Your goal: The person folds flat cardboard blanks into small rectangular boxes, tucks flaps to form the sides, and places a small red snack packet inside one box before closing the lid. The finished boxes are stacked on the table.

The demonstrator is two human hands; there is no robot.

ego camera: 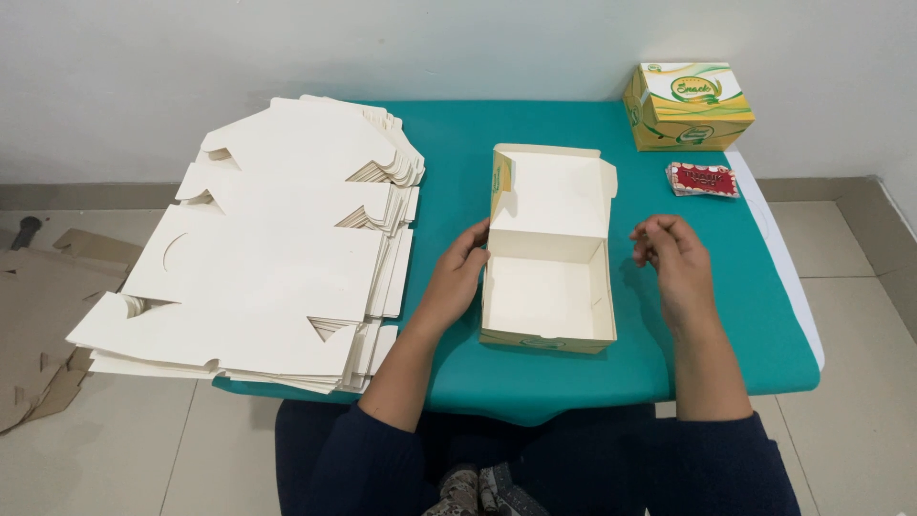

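Note:
A white folded cardboard box (546,287) stands open on the teal table (458,143), its lid leaning back. My left hand (465,260) rests against the box's left wall, fingers touching the edge. My right hand (669,253) hovers just right of the box, fingers loosely curled, holding nothing. A stack of flat white box blanks (277,239) lies on the table's left side and overhangs its edge.
A closed yellow-and-green printed box (690,105) sits at the table's far right corner. A small red packet (703,179) lies in front of it. Brown cardboard scraps (43,306) lie on the tiled floor at left. A white wall stands behind.

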